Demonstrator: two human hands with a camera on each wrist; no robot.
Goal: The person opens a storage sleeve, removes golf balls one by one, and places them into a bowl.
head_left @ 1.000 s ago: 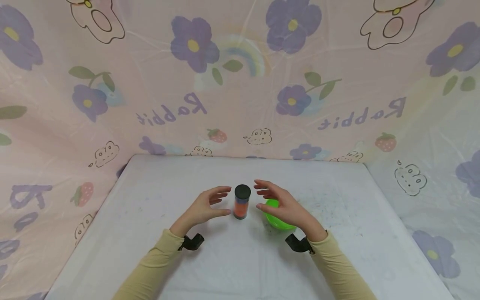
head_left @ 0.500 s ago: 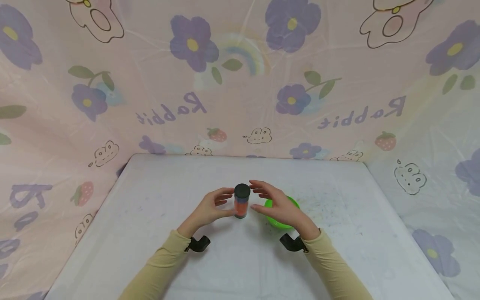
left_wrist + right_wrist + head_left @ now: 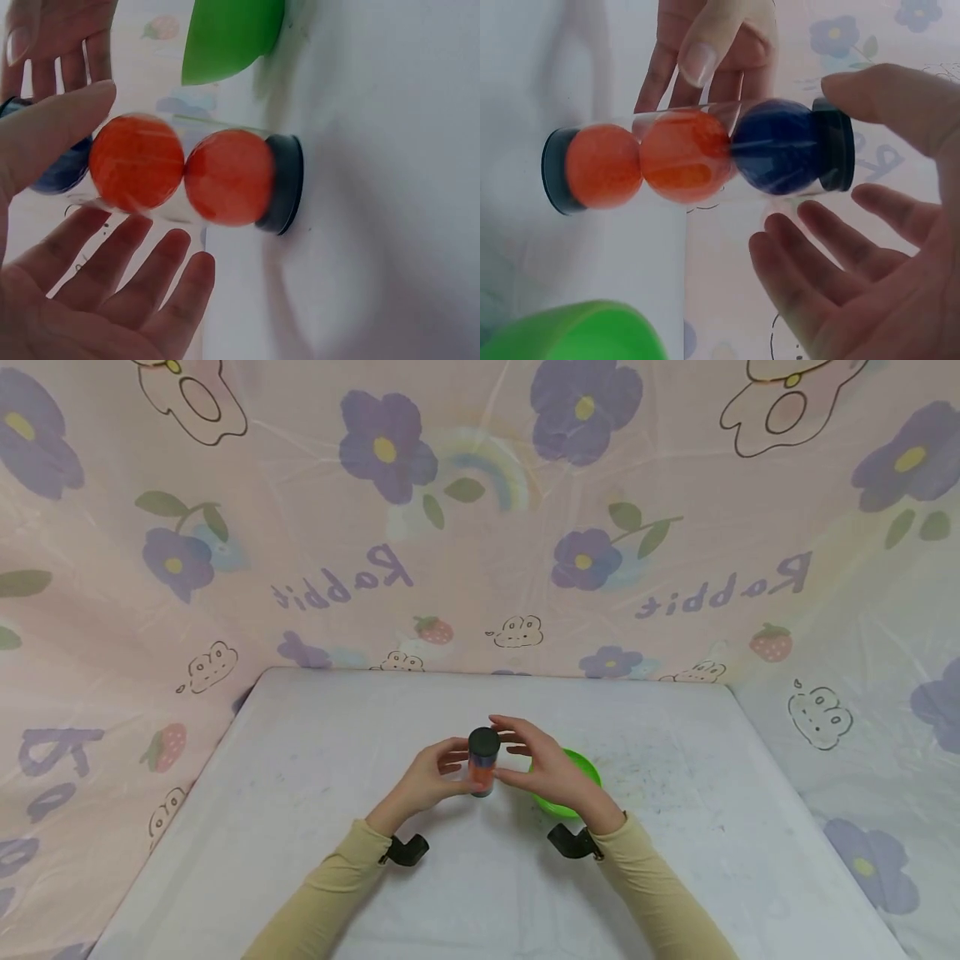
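Observation:
A clear tube (image 3: 483, 762) with black end caps stands upright on the table. Inside it, a dark blue ball (image 3: 778, 146) sits above two orange balls (image 3: 686, 155). My left hand (image 3: 429, 777) is curved about the tube's left side, thumb in front and fingers behind; a firm hold does not show. From the right, my right hand (image 3: 543, 768) reaches around the upper part. Its thumb is close to the top cap (image 3: 836, 146), and its fingers (image 3: 840, 232) look relaxed and slightly apart from the tube. Both hands' exact contact is hard to tell.
A bright green bowl (image 3: 581, 768) stands on the white-covered table (image 3: 375, 710), right of the tube and partly behind my right hand. A patterned cloth (image 3: 480, 552) hangs behind and along both sides. Each wrist wears a black camera mount (image 3: 408, 850).
Both hands have moved inward toward the tube, narrowing the gaps on either side. The tube stays in place, and more of the green bowl's right side shows.

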